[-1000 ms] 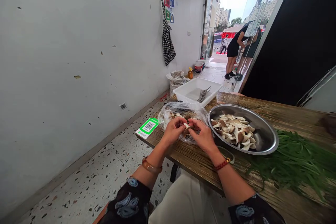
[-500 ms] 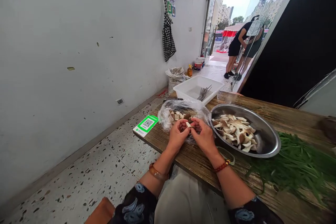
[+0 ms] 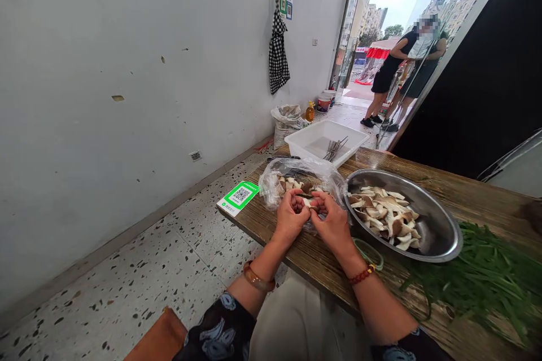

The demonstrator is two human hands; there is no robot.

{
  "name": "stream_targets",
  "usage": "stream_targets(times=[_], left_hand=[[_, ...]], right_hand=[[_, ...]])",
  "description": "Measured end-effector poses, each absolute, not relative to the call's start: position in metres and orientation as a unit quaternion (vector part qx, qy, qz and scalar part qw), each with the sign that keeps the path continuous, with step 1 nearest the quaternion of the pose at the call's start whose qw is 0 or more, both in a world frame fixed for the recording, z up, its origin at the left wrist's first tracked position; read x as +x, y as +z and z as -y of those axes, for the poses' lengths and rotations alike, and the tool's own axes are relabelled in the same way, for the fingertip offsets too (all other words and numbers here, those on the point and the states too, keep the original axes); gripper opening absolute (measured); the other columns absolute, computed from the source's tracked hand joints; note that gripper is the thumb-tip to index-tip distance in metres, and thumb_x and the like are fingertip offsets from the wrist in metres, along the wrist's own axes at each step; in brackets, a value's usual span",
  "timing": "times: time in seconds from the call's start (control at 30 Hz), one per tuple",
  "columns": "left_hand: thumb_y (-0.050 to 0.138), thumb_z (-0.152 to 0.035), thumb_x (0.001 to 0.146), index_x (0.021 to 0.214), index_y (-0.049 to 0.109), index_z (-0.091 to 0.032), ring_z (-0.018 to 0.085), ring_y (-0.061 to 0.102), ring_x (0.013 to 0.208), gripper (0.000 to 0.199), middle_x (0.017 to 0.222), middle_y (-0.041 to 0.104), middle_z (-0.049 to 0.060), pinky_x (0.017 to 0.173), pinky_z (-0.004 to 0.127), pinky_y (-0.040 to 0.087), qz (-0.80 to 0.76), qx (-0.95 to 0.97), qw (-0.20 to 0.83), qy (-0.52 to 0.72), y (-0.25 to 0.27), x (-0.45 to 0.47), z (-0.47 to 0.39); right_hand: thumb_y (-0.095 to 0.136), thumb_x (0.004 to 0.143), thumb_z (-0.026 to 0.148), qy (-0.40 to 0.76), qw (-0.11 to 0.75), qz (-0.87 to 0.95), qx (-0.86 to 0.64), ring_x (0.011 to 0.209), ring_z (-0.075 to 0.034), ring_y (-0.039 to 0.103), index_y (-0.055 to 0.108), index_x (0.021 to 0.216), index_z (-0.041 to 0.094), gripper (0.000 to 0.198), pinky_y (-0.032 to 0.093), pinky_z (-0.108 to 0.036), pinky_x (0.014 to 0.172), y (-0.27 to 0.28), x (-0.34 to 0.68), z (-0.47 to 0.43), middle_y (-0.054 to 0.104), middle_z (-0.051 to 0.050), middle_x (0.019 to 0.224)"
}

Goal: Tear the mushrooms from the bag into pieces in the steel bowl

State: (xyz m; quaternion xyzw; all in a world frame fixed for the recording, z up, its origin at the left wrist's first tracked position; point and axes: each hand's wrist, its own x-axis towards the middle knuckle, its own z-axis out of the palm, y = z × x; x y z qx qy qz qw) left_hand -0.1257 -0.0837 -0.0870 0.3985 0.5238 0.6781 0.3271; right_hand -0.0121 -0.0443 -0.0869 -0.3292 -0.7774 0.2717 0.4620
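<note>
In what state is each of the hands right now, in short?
Left hand: closed, holding a mushroom piece.
Right hand: closed, holding the same piece.

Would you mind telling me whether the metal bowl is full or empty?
Partly full: mushroom pieces lie in the metal bowl, leaving bare metal showing inside.

From where I stand, fingers of the left grip [image 3: 292,217] and right grip [image 3: 333,221] partly hide a pale mushroom piece [image 3: 308,202]; rightward, greens [image 3: 486,279] blur.

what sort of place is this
Probably a small eatery: a green and white QR card on the brown wooden table, a silver metal bowl of brown and white mushroom pieces, and a clear glass entrance.
</note>
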Motion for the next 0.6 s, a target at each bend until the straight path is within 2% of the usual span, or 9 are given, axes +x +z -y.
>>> stream_targets(times=[0.27, 0.5, 0.6], left_hand=[[0.057, -0.009, 0.062, 0.106, 0.05, -0.016, 0.008, 0.052, 0.061, 0.045, 0.07, 0.056, -0.004, 0.06, 0.02, 0.04, -0.522, 0.389, 0.349, 0.674, -0.093, -0.1279, 0.0817], [0.061, -0.011, 0.063, 0.106, 0.051, -0.015, 0.008, 0.053, 0.063, 0.045, 0.073, 0.059, -0.003, 0.062, 0.02, 0.04, -0.512, 0.38, 0.366, 0.678, -0.0866, -0.1253, 0.0831], [0.063, -0.013, 0.064, 0.106, 0.049, -0.015, 0.007, 0.053, 0.061, 0.045, 0.071, 0.059, -0.004, 0.061, 0.019, 0.04, -0.505, 0.377, 0.371, 0.682, -0.0839, -0.1251, 0.0841]], right_hand=[[0.054, 0.075, 0.016, 0.279, 0.455, 0.785, -0.316, 0.078, -0.02, 0.065, 0.057, 0.114, 0.018, 0.039, 0.055, -0.036, 0.078, -0.0871, -0.0133, 0.0492, 0.068, -0.005, 0.088], [0.06, 0.073, 0.024, 0.431, 0.462, 0.683, -0.366, 0.069, -0.017, 0.066, 0.059, 0.106, 0.015, 0.034, 0.057, -0.032, 0.068, -0.084, -0.0165, 0.0461, 0.068, -0.004, 0.08], [0.059, 0.073, 0.025, 0.438, 0.469, 0.675, -0.365, 0.069, -0.017, 0.066, 0.06, 0.104, 0.015, 0.032, 0.057, -0.032, 0.067, -0.0841, -0.0153, 0.0437, 0.068, -0.005, 0.08]])
